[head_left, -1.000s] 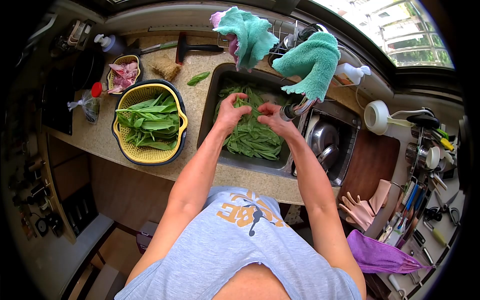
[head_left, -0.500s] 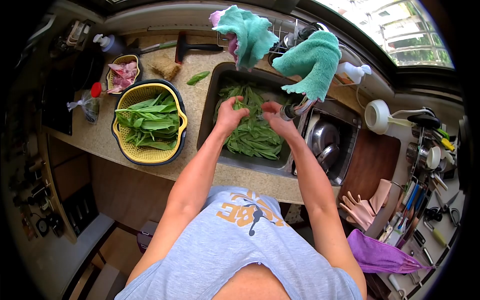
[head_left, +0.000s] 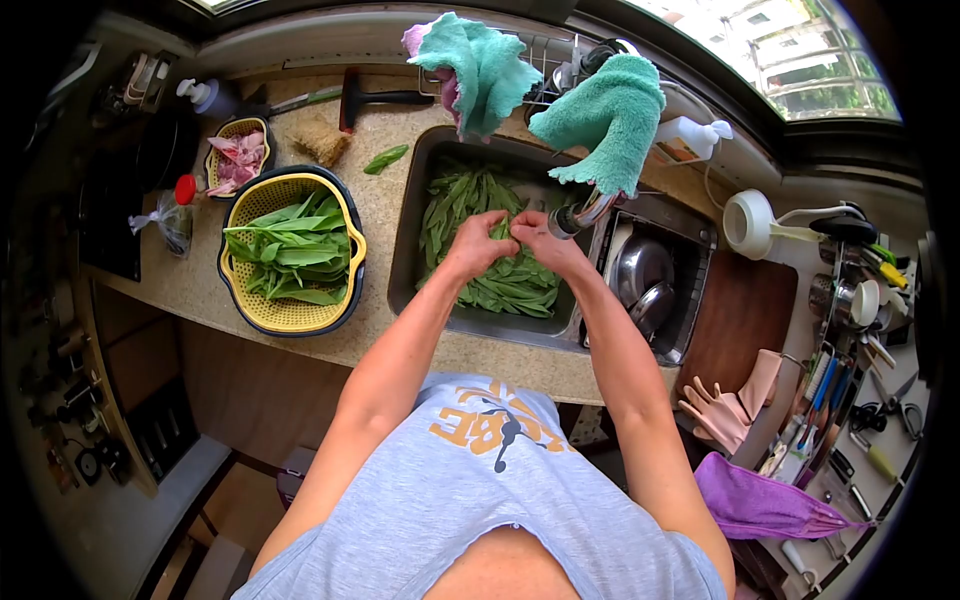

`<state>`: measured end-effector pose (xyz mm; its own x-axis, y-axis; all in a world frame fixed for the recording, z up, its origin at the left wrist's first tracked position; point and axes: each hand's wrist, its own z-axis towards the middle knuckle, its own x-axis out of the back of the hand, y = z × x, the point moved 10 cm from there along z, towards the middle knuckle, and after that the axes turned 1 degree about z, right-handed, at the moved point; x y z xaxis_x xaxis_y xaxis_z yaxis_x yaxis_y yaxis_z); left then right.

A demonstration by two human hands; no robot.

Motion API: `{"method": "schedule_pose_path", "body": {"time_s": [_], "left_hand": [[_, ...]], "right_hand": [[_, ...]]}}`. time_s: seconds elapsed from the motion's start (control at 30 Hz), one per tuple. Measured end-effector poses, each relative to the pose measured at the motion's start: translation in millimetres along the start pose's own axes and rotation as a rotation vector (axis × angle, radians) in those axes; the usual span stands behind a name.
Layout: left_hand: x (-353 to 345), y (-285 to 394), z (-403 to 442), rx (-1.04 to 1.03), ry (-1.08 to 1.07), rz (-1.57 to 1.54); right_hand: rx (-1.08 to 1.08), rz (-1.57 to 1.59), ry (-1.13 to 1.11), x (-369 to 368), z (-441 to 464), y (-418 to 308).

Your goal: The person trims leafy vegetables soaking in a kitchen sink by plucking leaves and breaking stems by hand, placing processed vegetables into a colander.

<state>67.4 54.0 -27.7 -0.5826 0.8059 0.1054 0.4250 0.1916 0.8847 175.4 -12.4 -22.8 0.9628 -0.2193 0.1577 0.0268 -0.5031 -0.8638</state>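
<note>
Long green leaves (head_left: 515,287) lie heaped in the dark sink basin (head_left: 402,250). Over the heap, my left hand (head_left: 480,243) is closed on a leafy piece, of which a bit of green shows at the fingertips. My right hand (head_left: 541,240) is beside it, its fingertips pinched together near the same piece; what they grip is too small to make out. The two hands nearly touch. More leaves (head_left: 300,245) fill part of a yellow colander (head_left: 228,272) on the counter to the left of the sink.
A tap (head_left: 565,221) draped with a teal cloth (head_left: 608,120) reaches over the basin's right side. A small basket of raw meat (head_left: 237,160), a brush (head_left: 321,138) and a loose leaf (head_left: 386,159) lie on the counter. Metal bowls (head_left: 643,272) stand right of the basin.
My hands were apart half a second ago and have come together over the heap. The view has shifted slightly.
</note>
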Motion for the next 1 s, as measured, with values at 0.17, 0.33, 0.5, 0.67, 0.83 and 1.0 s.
{"method": "schedule_pose_path", "body": {"time_s": [0.17, 0.33, 0.5, 0.67, 0.83, 1.0], "left_hand": [[0, -9, -5, 0.200, -0.072, -0.300], [0, -18, 2, 0.122, -0.024, -0.291], [3, -18, 8, 0.126, -0.005, -0.384], [2, -16, 7, 0.158, -0.011, -0.438], [-1, -25, 12, 0.134, -0.050, -0.425], [-3, -34, 15, 0.157, -0.094, -0.431]], "right_hand": [[-0.025, 0.067, 0.023, 3, 4, 1], [-0.039, -0.061, -0.005, 2, 5, 0], [-0.013, 0.017, -0.080, -6, 7, 7], [-0.086, 0.083, -0.086, -4, 6, 11], [-0.046, 0.109, -0.091, -7, 8, 12], [-0.116, -0.002, -0.066, 0, 6, 14]]}}
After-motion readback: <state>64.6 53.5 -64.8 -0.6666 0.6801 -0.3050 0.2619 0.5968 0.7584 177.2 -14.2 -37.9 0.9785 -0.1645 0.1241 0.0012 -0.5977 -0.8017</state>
